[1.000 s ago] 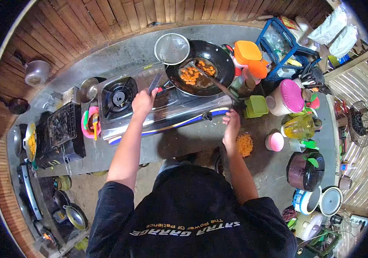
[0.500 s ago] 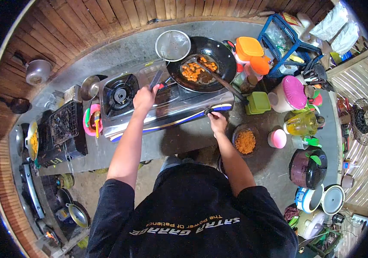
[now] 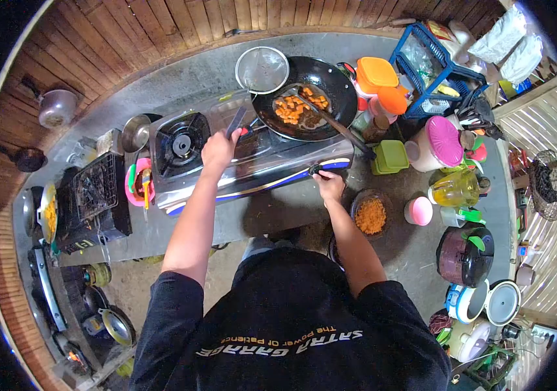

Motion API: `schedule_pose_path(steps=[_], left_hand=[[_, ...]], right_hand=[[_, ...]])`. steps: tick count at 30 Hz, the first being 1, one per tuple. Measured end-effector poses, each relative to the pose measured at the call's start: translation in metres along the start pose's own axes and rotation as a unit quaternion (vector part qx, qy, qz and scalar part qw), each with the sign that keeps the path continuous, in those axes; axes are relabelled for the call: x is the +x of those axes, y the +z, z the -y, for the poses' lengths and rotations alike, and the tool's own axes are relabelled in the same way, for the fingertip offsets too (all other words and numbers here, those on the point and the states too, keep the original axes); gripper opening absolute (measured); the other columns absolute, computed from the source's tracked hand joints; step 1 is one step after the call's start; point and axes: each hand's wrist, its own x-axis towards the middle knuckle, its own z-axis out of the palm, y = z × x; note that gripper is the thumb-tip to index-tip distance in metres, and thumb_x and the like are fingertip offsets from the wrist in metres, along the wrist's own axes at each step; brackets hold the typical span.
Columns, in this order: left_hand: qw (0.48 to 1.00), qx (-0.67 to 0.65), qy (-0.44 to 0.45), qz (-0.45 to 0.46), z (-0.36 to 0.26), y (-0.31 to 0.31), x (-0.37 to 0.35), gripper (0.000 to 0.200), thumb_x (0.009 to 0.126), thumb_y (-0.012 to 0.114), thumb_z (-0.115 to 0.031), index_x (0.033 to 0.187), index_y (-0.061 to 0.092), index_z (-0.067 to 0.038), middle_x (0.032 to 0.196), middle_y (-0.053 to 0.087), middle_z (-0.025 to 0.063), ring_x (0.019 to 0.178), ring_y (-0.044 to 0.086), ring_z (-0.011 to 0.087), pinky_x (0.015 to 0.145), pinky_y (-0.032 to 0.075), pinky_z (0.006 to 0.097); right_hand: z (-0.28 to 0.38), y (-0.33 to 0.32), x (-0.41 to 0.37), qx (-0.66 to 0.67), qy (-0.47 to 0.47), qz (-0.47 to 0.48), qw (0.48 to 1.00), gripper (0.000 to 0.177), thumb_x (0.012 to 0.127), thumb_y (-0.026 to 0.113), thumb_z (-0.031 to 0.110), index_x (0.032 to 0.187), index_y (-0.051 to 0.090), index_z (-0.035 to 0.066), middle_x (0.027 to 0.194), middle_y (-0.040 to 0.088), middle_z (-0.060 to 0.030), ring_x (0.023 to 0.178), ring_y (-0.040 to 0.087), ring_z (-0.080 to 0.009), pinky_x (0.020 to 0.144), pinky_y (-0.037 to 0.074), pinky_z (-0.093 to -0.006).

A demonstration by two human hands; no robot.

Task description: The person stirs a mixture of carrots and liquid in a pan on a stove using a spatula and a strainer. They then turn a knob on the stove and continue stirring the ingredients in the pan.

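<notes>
My left hand (image 3: 218, 152) is closed round the handle of a utensil with a flat grey blade (image 3: 236, 120), held over the middle of the gas stove (image 3: 246, 171). With bent fingers, my right hand (image 3: 329, 185) grips the stove knob (image 3: 314, 170) at the right of the front panel. Behind it, a black wok (image 3: 343, 91) sits on the right burner with orange pieces (image 3: 289, 109) in oil. A wooden-handled spatula (image 3: 330, 120) leans in the wok, its handle over the rim. The left burner (image 3: 182, 146) carries no pan and shows no visible flame.
A round strainer (image 3: 262, 69) rests at the wok's left edge. Right of the stove are a green container (image 3: 390, 157), a bowl of orange shreds (image 3: 371, 216), a pink-lidded tub (image 3: 444, 141) and a blue rack (image 3: 438, 62). A pink basket (image 3: 140, 182) stands left.
</notes>
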Motion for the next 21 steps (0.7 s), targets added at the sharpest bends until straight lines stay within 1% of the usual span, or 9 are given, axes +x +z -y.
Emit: schedule_pose_path(steps=[3, 6, 9, 10, 11, 13, 16, 19, 21], left_hand=[[1.000, -0.001, 0.000, 0.000, -0.001, -0.001, -0.001, 0.057, 0.093, 0.049, -0.061, 0.107, 0.069, -0.010, 0.099, 0.070, 0.0222, 0.097, 0.066, 0.0410, 0.083, 0.052, 0.0507], [1.000, -0.007, 0.000, 0.001, 0.000, 0.000, -0.001, 0.057, 0.093, 0.049, -0.061, 0.108, 0.069, -0.009, 0.099, 0.070, 0.0225, 0.098, 0.066, 0.0410, 0.083, 0.052, 0.0507], [1.000, -0.011, 0.003, -0.006, 0.001, 0.001, -0.002, 0.057, 0.093, 0.049, -0.061, 0.107, 0.069, -0.009, 0.099, 0.069, 0.0232, 0.097, 0.066, 0.0414, 0.083, 0.052, 0.0509], [1.000, -0.011, 0.005, -0.009, 0.001, 0.001, -0.002, 0.058, 0.093, 0.049, -0.061, 0.107, 0.069, -0.009, 0.099, 0.069, 0.0235, 0.097, 0.066, 0.0416, 0.083, 0.052, 0.0509], [1.000, -0.012, 0.003, -0.012, 0.002, 0.001, -0.002, 0.058, 0.093, 0.049, -0.062, 0.107, 0.069, -0.009, 0.099, 0.069, 0.0239, 0.097, 0.066, 0.0418, 0.083, 0.052, 0.0510], [1.000, -0.014, 0.001, -0.014, 0.002, 0.002, -0.001, 0.059, 0.092, 0.049, -0.062, 0.107, 0.069, -0.008, 0.099, 0.069, 0.0246, 0.097, 0.066, 0.0422, 0.083, 0.052, 0.0511], [1.000, -0.017, 0.003, 0.007, 0.005, 0.003, 0.003, 0.061, 0.092, 0.049, -0.063, 0.106, 0.068, -0.007, 0.098, 0.069, 0.0248, 0.096, 0.066, 0.0424, 0.083, 0.053, 0.0511], [1.000, -0.009, 0.000, 0.001, 0.003, 0.002, 0.002, 0.062, 0.092, 0.049, -0.063, 0.105, 0.068, -0.006, 0.098, 0.069, 0.0246, 0.096, 0.067, 0.0422, 0.083, 0.053, 0.0511], [1.000, -0.010, 0.001, -0.008, 0.003, 0.002, 0.000, 0.062, 0.092, 0.049, -0.063, 0.105, 0.068, -0.006, 0.098, 0.069, 0.0245, 0.096, 0.067, 0.0422, 0.082, 0.053, 0.0512]], right_hand=[[0.003, -0.003, -0.002, -0.018, 0.001, -0.006, 1.000, 0.032, 0.072, 0.084, 0.024, 0.098, 0.076, 0.007, 0.076, 0.073, -0.0122, 0.066, 0.069, -0.0217, 0.065, 0.053, -0.0348], [0.009, -0.010, -0.006, -0.085, -0.057, -0.065, 0.993, 0.023, 0.075, 0.081, 0.022, 0.092, 0.073, 0.009, 0.088, 0.069, -0.0128, 0.084, 0.066, -0.0300, 0.076, 0.051, -0.0408], [0.043, -0.044, -0.017, -0.069, -0.272, -0.106, 0.954, 0.017, 0.078, 0.077, 0.018, 0.088, 0.066, 0.010, 0.097, 0.060, -0.0128, 0.096, 0.056, -0.0362, 0.086, 0.045, -0.0456], [0.062, -0.058, -0.019, -0.080, -0.326, -0.102, 0.936, 0.015, 0.080, 0.073, 0.013, 0.086, 0.061, 0.010, 0.099, 0.056, -0.0113, 0.098, 0.053, -0.0355, 0.087, 0.041, -0.0456], [0.080, -0.071, -0.020, -0.089, -0.368, -0.108, 0.919, 0.014, 0.080, 0.073, 0.012, 0.086, 0.061, 0.011, 0.097, 0.057, -0.0105, 0.097, 0.053, -0.0345, 0.083, 0.041, -0.0451], [0.103, -0.092, -0.013, -0.132, -0.425, -0.142, 0.884, 0.018, 0.077, 0.074, 0.012, 0.086, 0.059, 0.011, 0.098, 0.057, -0.0094, 0.097, 0.053, -0.0336, 0.081, 0.041, -0.0445], [0.118, -0.111, 0.014, -0.193, -0.465, -0.189, 0.843, 0.027, 0.074, 0.076, 0.013, 0.098, 0.063, 0.012, 0.100, 0.058, -0.0087, 0.099, 0.054, -0.0346, 0.084, 0.042, -0.0450], [0.141, -0.122, 0.025, -0.270, -0.421, -0.134, 0.855, 0.043, 0.072, 0.077, 0.015, 0.113, 0.064, 0.015, 0.103, 0.060, -0.0095, 0.103, 0.056, -0.0354, 0.089, 0.043, -0.0458], [0.133, -0.123, 0.037, -0.314, -0.389, -0.070, 0.863, 0.051, 0.073, 0.075, 0.016, 0.122, 0.062, 0.017, 0.106, 0.060, -0.0108, 0.103, 0.058, -0.0353, 0.087, 0.047, -0.0453]])
